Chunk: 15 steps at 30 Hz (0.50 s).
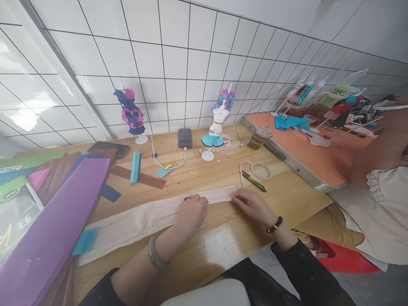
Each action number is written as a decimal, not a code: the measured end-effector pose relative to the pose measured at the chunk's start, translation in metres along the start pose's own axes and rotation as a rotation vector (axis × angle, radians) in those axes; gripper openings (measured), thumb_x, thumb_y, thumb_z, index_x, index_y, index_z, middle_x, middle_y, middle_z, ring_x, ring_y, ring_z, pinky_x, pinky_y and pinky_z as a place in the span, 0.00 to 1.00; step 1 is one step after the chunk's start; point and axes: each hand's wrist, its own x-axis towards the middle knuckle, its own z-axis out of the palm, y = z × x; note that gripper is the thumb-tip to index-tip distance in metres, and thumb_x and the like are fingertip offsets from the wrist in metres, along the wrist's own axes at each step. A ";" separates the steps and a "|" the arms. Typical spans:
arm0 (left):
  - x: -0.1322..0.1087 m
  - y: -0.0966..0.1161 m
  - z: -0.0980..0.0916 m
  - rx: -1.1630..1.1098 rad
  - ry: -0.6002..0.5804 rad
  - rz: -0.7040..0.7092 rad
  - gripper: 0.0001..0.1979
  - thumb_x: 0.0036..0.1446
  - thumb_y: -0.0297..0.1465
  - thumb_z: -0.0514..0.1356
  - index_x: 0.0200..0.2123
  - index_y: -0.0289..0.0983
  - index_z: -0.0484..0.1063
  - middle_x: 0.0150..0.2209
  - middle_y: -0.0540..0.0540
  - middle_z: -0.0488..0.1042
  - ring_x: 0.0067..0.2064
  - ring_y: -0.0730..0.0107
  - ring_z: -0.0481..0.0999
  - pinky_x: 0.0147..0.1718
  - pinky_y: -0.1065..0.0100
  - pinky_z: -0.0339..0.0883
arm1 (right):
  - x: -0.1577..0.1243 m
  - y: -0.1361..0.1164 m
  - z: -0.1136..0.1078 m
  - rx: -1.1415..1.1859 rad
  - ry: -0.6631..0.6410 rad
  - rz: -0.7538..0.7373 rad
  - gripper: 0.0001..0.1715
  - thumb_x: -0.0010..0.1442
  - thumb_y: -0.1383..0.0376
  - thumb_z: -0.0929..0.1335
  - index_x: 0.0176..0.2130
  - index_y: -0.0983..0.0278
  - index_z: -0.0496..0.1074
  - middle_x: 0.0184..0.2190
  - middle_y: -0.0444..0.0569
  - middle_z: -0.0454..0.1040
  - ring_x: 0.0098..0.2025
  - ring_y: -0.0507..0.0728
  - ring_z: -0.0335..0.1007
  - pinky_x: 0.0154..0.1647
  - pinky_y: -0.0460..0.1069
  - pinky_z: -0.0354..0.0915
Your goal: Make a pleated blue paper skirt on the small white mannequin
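Note:
A long pale strip of crepe-like paper [137,222] lies across the wooden table, narrowing to the right. On its middle part rests my left hand [192,210], fingers curled together and pressing at the paper's near edge; its palm side is hidden. My right hand [255,206] is closed in a pinch at the strip's right end. A narrow white tape runs from a tape roll [261,171] down to that hand. Just beyond my right hand lies a black and yellow utility knife [255,181]. Folded turquoise paper [85,242] sits at the strip's left end.
Purple paper [60,225] and other coloured sheets fill the left side. Two dressed miniature mannequin stands [132,112] [214,127], a cabled power bank [185,138] and a lidded cup [259,138] stand toward the wall. Another person [376,191] is at the orange-topped table [298,157], right.

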 end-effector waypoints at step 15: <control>-0.008 0.003 0.009 0.147 0.016 0.113 0.09 0.60 0.24 0.50 0.35 0.34 0.70 0.36 0.41 0.71 0.40 0.58 0.70 0.38 0.59 0.65 | -0.007 -0.018 0.032 -0.290 0.105 -0.255 0.12 0.63 0.70 0.62 0.42 0.61 0.73 0.41 0.50 0.76 0.45 0.56 0.70 0.53 0.58 0.58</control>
